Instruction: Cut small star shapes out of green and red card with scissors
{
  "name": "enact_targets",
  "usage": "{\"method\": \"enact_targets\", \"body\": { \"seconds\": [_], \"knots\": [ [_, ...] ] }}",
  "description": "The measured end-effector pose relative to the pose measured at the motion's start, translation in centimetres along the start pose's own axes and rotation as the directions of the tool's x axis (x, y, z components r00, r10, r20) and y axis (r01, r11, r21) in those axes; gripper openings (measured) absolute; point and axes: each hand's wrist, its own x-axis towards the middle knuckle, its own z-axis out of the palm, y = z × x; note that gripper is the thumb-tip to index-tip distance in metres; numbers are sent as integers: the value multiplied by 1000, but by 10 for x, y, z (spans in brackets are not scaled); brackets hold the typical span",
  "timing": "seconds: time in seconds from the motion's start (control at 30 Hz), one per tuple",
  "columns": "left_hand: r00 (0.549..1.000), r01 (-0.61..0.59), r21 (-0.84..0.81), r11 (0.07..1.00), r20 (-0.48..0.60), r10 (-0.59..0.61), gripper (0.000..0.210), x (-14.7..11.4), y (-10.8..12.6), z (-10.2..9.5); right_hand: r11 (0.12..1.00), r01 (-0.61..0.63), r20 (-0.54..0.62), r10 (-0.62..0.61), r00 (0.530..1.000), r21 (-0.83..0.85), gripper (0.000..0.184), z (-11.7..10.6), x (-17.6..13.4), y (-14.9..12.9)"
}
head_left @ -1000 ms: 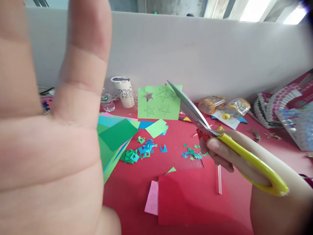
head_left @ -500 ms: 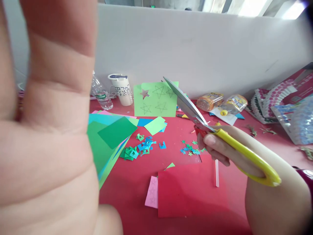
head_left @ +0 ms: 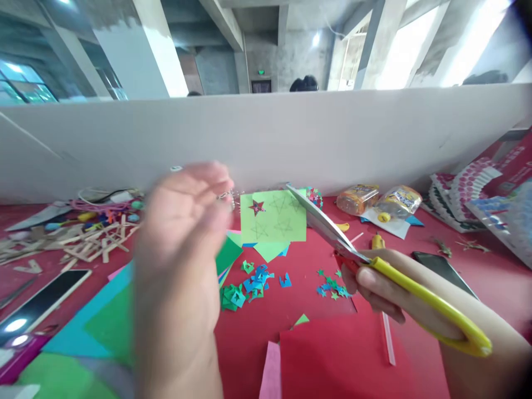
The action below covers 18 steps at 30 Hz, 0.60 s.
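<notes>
My right hand (head_left: 376, 282) grips scissors (head_left: 328, 224) by their yellow and red handles, the blades pointing up and left. At the blades hangs a light green paper (head_left: 266, 230) with several pencilled stars and one star-shaped hole; it seems caught between the blades. My left hand (head_left: 187, 216), smeared by motion, is raised left of the paper with its fingers loosely bent and nothing visible in them. Beneath lie green and blue cut scraps (head_left: 255, 282) and small cut-out stars (head_left: 333, 285). A red sheet (head_left: 341, 354) partly covers a pink paper (head_left: 270, 371) at the front.
Coloured sheets (head_left: 78, 327), a phone (head_left: 41, 305) and wooden sticks (head_left: 100, 241) lie on the left. Two plastic bottles (head_left: 397, 202) lie at the back right, by folded paper pieces (head_left: 465, 172). A dark phone (head_left: 443, 271) is behind my right wrist. A white partition (head_left: 291, 138) stands behind.
My left hand has moved away from close before the camera, toward the paper. The view has tilted up, showing more of the room. My right hand still holds the scissors.
</notes>
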Motion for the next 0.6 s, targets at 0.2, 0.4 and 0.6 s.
{"method": "enact_targets", "body": {
  "seconds": [0.2, 0.4, 0.6],
  "knots": [
    [909, 385, -49, 922, 195, -369, 18, -4, -27, 19, 997, -70, 68, 72, 995, -33, 69, 9, 4, -19],
    [909, 397, 16, 917, 129, -396, 13, -13, -23, 26, 993, -113, 29, 113, 993, 28, 74, 16, 4, -26],
    [919, 385, -31, 922, 106, -380, 12, -14, -22, 27, 985, -118, 3, 119, 993, 129, 69, 25, 3, -10]
  ]
}}
